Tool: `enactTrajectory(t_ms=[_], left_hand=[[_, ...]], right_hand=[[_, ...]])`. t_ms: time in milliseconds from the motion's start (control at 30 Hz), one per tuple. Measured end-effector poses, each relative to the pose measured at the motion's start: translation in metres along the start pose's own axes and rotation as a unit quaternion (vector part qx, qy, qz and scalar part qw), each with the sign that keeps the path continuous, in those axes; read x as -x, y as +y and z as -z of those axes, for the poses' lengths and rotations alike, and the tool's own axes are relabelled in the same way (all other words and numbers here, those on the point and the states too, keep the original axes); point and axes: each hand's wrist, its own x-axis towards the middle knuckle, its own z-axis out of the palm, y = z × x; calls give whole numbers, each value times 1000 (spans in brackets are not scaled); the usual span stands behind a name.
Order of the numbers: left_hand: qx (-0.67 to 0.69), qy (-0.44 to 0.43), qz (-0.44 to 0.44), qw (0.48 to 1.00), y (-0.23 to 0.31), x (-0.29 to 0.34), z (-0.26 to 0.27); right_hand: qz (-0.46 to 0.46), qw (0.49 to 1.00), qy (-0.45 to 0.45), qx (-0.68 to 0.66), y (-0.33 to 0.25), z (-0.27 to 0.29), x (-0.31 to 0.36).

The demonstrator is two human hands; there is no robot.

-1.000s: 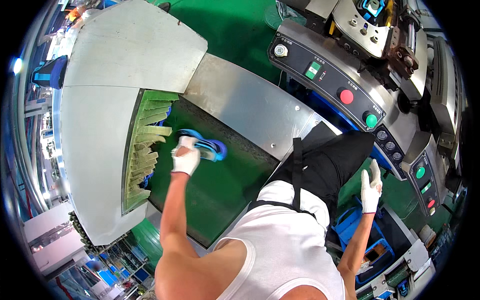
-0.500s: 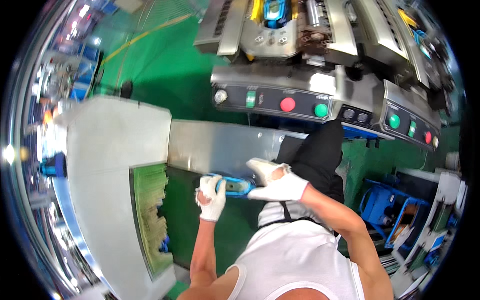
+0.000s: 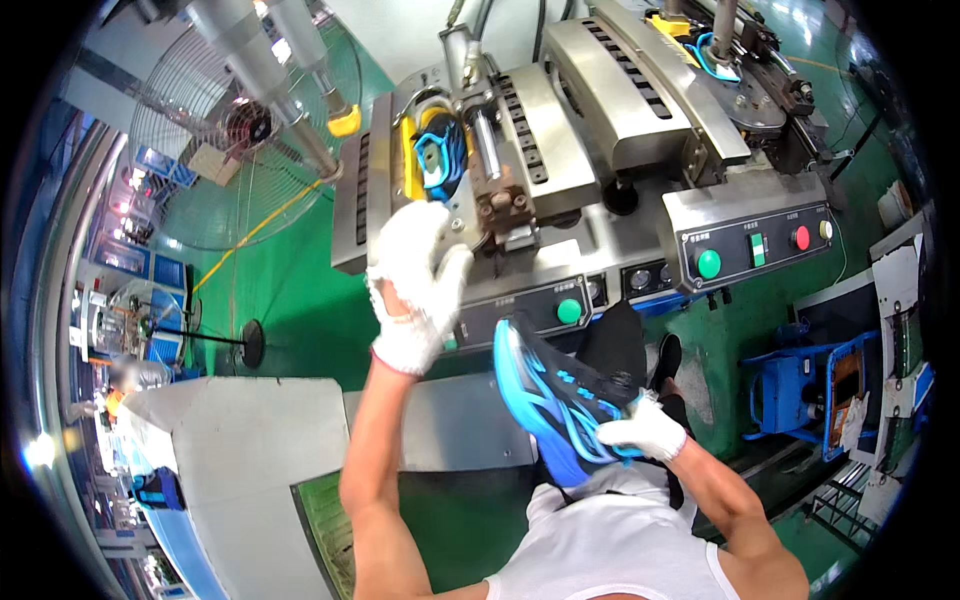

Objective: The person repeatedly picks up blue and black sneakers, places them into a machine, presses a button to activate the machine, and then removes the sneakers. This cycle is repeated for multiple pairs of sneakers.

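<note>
Black-and-blue shoe (image 3: pixel 560 395) is held by its upper in the right grip (image 3: pixel 648 430), near the white top (image 3: pixel 600 560). Left grip (image 3: pixel 415 290) is spread wide, nothing held, close to the machine (image 3: pixel 560 135) where a second shoe (image 3: pixel 438 155) is seated. Imo the held shoe's best kept steady, and fingers should be kept clear of the metal parts.

The green floor (image 3: pixel 300 325) carries a round black base (image 3: pixel 253 343) and, at the right, a blue plastic frame (image 3: pixel 783 392). On the metal machine (image 3: pixel 543 128), one blue-and-black shoe (image 3: pixel 452 150) rests beside a yellow part (image 3: pixel 410 158).
</note>
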Motion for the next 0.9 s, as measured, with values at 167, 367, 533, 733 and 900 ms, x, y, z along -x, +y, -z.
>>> enactTrajectory(t_ms=[167, 367, 533, 733, 900], left_hand=[[-97, -40, 181, 978, -130, -81, -88], [-189, -188, 356, 896, -184, -116, -174], [-157, -211, 296, 918, -215, -133, -164], [-71, -48, 238, 967, -183, -133, -56], [-63, 55, 195, 977, -100, -33, 53]], right_hand=[[142, 985, 73, -68, 23, 36, 47], [153, 952, 109, -240, 19, 40, 75], [166, 908, 203, -326, 20, 26, 70], [161, 929, 173, -284, 10, 22, 61], [224, 927, 179, -242, 21, 25, 33]])
